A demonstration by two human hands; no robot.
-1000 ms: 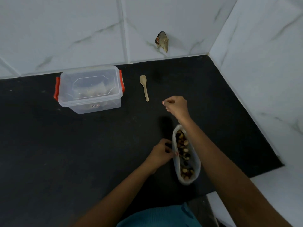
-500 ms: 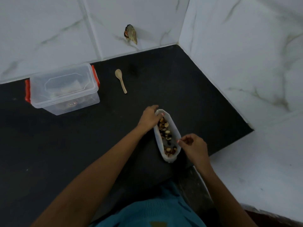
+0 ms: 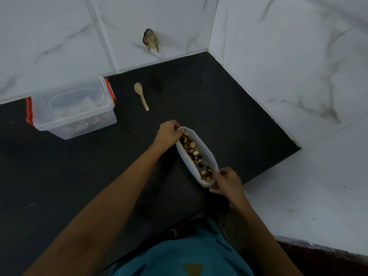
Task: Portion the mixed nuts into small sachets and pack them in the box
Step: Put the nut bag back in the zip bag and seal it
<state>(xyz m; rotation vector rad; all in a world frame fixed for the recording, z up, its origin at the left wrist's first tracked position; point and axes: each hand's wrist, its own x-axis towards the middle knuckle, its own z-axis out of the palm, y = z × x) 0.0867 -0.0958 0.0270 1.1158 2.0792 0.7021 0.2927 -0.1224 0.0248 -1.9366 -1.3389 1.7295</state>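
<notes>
On the black counter (image 3: 219,100) between marble walls (image 3: 278,56), left hand (image 3: 168,131) pinches the bag (image 3: 205,154) at its 11 o'clock end, right hand (image 3: 227,183) its 5 o'clock end.

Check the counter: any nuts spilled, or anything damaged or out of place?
No spill shows: the nuts sit inside the bag, held at both ends by the left hand and right hand. The only oddity is a ragged broken patch in the wall tile above the spoon.
</notes>
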